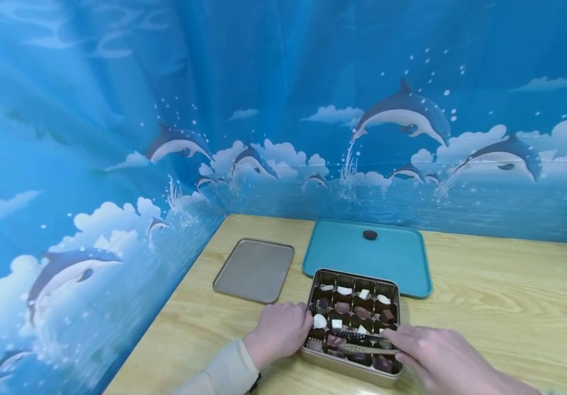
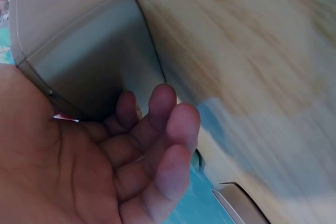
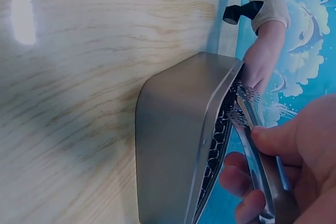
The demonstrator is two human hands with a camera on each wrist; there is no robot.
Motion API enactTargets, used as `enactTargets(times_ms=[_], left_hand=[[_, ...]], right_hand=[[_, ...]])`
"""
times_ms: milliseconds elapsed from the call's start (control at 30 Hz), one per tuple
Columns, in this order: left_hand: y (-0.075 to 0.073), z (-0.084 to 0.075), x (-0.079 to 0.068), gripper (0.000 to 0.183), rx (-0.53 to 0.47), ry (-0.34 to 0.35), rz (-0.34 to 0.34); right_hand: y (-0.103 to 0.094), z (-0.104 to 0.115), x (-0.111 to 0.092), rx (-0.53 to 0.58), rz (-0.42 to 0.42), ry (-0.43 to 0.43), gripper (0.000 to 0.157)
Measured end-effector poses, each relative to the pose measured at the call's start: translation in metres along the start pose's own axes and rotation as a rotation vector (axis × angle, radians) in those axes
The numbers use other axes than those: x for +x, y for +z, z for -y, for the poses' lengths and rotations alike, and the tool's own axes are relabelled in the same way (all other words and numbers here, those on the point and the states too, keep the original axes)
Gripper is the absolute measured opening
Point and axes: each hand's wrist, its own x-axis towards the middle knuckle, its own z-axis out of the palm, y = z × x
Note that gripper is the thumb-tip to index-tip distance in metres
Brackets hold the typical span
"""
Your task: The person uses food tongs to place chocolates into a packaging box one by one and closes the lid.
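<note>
In the head view, a metal tin of chocolates (image 1: pixel 352 374) stands at the table's front, its dark insert divided into compartments holding white, brown and dark pieces. My left hand (image 1: pixel 281 333) holds the tin's left edge; in the left wrist view its fingers (image 2: pixel 178 124) are bent beside the tin's wall, and the thumb is hidden. With my right hand (image 1: pixel 436 351) I grip metal tongs (image 3: pixel 257 161) with perforated ends. The tongs' arms stand apart, low over the front rows of chocolates. Whether their ends touch a piece, I cannot tell.
Behind the tin lies a teal tray (image 1: pixel 347 252) with one dark chocolate (image 1: pixel 369 235) near its far edge. A flat brownish-grey tray or lid (image 1: pixel 254 270) lies left of it. Blue dolphin-printed curtains (image 1: pixel 283 109) border the wooden table (image 1: pixel 500 291) at the back and left.
</note>
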Motion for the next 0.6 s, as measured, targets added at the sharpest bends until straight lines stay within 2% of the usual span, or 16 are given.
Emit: enactTargets(times_ms=[267,400,600], left_hand=[[0.002,-0.001,-0.001,0.04,0.016,-0.006,-0.027],[0.004,0.0,-0.003,0.041,0.015,0.004,-0.055],[0.004,-0.001,-0.004,0.041,0.011,0.013,-0.079]], right_hand=[[0.002,-0.004,0.001,0.06,0.037,-0.018,0.039],[0.001,-0.009,0.002,0.099,0.101,0.021,0.044],[-0.01,-0.018,0.006,0.144,0.119,0.067,0.048]])
